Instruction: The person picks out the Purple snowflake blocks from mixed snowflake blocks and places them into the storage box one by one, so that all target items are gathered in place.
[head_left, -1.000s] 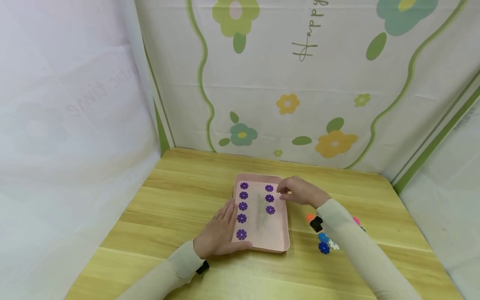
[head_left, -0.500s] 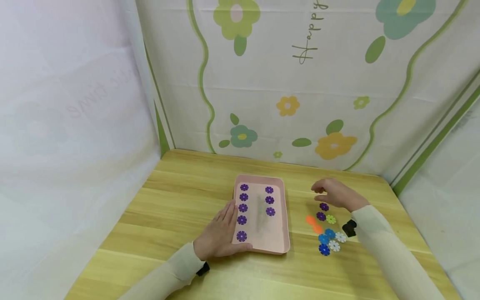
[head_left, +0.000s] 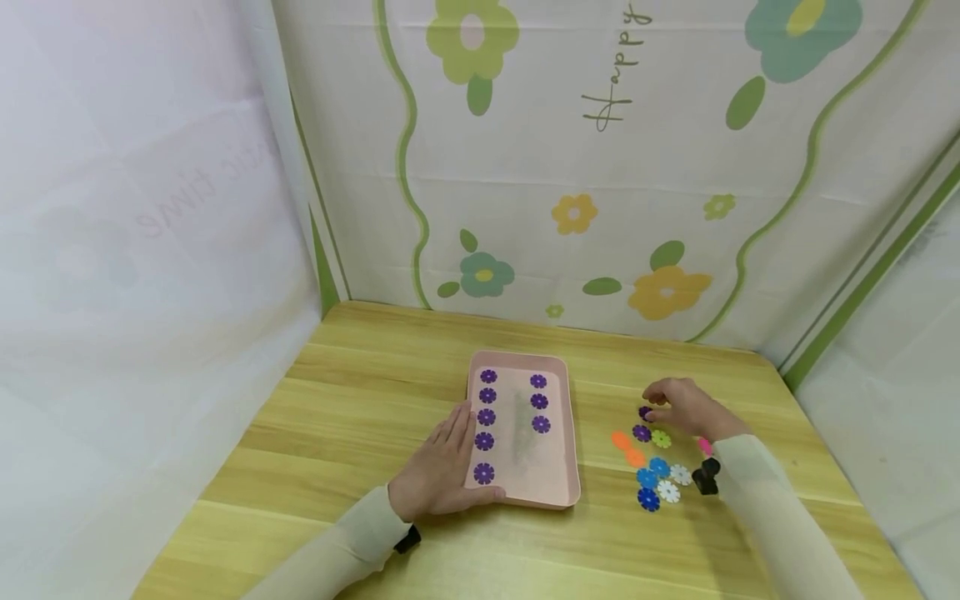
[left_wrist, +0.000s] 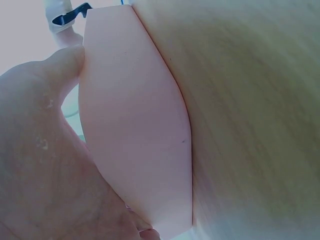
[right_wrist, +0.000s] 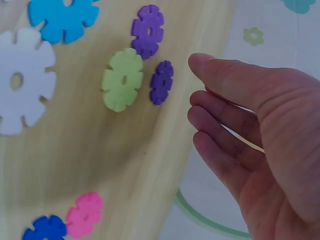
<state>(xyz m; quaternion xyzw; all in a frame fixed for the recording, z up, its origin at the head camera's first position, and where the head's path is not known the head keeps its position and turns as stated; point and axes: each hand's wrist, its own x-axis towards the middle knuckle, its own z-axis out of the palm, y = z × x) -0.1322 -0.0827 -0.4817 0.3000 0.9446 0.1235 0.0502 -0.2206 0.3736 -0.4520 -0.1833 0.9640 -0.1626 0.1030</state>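
A pink tray [head_left: 558, 400] lies mid-table with purple flower discs [head_left: 486, 417] in two columns, more on the left than on the right. My left hand [head_left: 441, 465] rests flat against the tray's left rim, fingers straight, thumb along the front edge. In the left wrist view its thumb [left_wrist: 62, 67] presses the tray's wall [left_wrist: 135, 130]. My right hand [head_left: 682, 407] hovers at the far end of a loose pile, holding nothing. Its relaxed fingers [right_wrist: 220, 107] sit just beside a small purple disc [right_wrist: 161, 82], a green disc [right_wrist: 122, 79] and another purple disc [right_wrist: 147, 31].
The pile right of the tray holds orange [head_left: 624, 443], blue [head_left: 649, 476], white [head_left: 680, 474], dark blue [head_left: 648, 498] and pink [head_left: 705, 446] discs. Flower-printed cloth walls close in the wooden table [head_left: 360, 400] at the back and both sides.
My right hand left the tray's right column, swung right to the loose pile and dropped close to the purple disc. The left hand and tray stayed put.
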